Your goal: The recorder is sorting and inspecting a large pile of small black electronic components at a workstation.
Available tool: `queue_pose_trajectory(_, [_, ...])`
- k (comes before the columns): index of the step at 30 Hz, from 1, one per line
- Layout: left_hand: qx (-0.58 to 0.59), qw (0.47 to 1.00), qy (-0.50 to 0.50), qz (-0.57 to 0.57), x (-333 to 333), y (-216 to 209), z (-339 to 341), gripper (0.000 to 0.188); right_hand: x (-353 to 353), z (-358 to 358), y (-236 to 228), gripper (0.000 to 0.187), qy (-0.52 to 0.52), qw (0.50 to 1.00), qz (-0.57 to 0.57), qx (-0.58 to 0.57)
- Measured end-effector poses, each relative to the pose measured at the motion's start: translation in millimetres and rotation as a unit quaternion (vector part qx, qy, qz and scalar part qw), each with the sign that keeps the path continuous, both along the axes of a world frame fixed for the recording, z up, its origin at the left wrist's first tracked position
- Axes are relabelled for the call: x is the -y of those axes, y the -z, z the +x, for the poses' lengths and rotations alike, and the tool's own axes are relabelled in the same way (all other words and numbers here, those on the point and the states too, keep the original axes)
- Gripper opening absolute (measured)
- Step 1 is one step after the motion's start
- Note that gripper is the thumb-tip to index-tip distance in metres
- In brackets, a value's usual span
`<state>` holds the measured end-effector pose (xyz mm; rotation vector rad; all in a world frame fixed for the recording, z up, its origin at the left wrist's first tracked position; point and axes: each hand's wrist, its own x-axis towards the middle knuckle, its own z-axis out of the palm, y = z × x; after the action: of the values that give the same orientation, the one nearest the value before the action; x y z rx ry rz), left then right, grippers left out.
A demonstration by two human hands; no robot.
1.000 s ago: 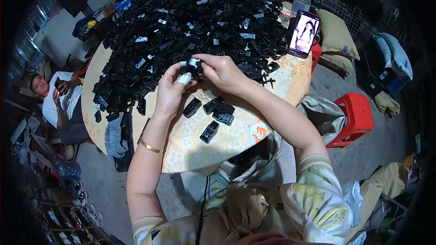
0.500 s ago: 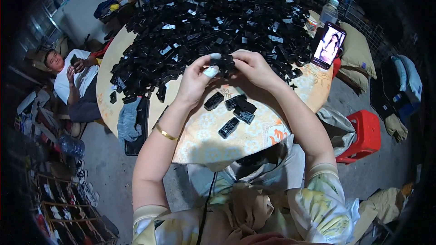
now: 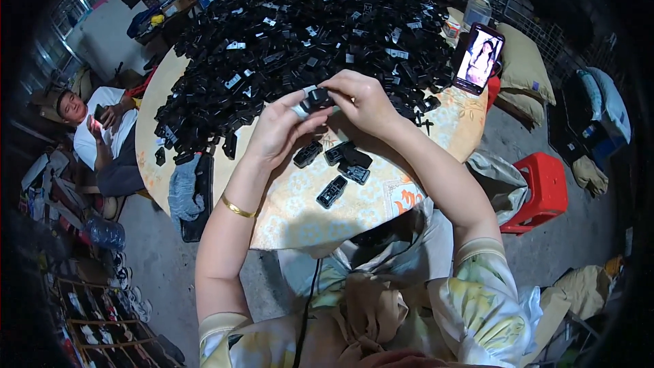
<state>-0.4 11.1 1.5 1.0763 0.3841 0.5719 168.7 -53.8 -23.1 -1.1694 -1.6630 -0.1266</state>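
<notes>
A small black plastic part (image 3: 317,99) is held up between my two hands over the near side of the round table. My left hand (image 3: 276,129), with white wraps on its fingers and a gold bangle at the wrist, is closed on it from the left. The bent fingers of my right hand (image 3: 363,99) pinch its right side. Below the hands, several similar black plastic parts (image 3: 332,191) lie loose on the patterned tablecloth (image 3: 293,221). Just beyond, a large heap of black plastic parts (image 3: 320,34) covers most of the table.
A phone (image 3: 480,59) showing a picture leans at the table's right, beside a clear bottle (image 3: 478,7). A red stool (image 3: 541,194) stands to the right. At the left sits another person (image 3: 112,133) with a phone. A dark tray with a grey cloth (image 3: 187,194) is by the table's left edge.
The whole view has shifted slightly. My hands have turned the black plastic part, and the left fingers have spread a little underneath it. The loose parts below stay where they were.
</notes>
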Motion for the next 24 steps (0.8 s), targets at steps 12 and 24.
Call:
queue_pose_trajectory(12, [-0.148,0.875,-0.098,0.45,-5.4,6.1,-10.9,0.029,2.2,-11.3,-1.6,0.014,0.001,0.998,-0.022,-0.06])
queue_pose_trajectory(24, [-0.017,0.974,-0.16,0.159,12.8,18.0,8.1,0.054,10.0,-23.2,-2.0,0.019,0.039,0.998,0.016,0.054])
